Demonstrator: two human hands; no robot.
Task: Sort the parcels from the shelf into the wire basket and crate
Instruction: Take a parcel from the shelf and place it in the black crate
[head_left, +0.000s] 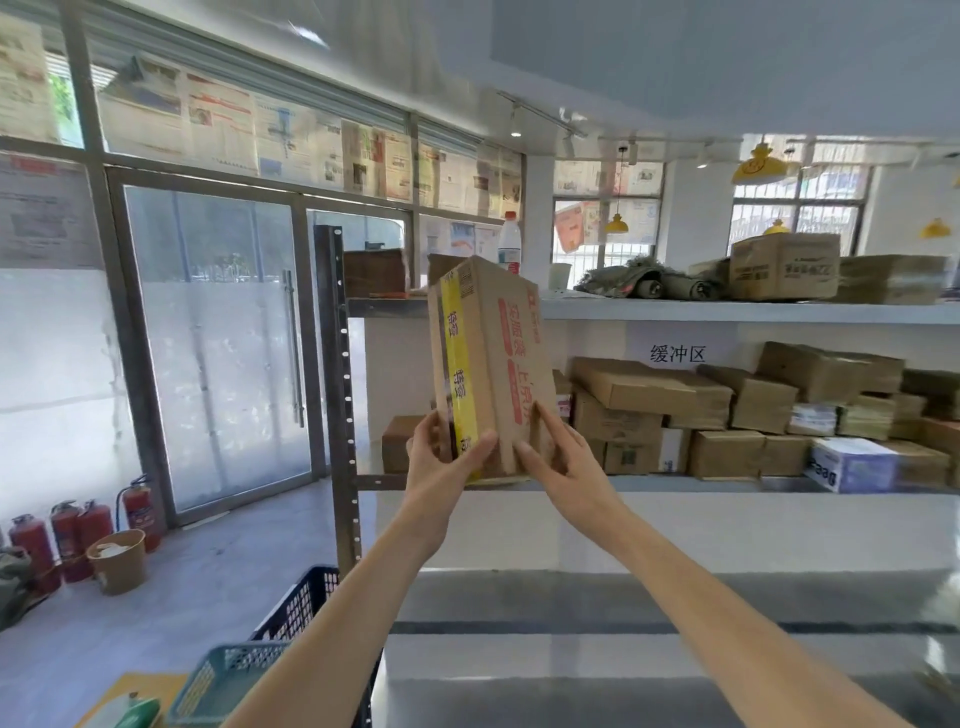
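I am holding the cardboard parcel (488, 364) upright on its short end in front of the shelf (727, 312), probably so I can read its printing and judge where it belongs. My left hand (441, 457) is gripping its lower left corner, thumb across the yellow tape strip, while my right hand (561, 462) is pressing the lower right face with fingers spread. The box is tall, flat and brown, with red lettering (creased at the edges). A dark crate (306, 603) and a teal basket (228, 675) are waiting below left.
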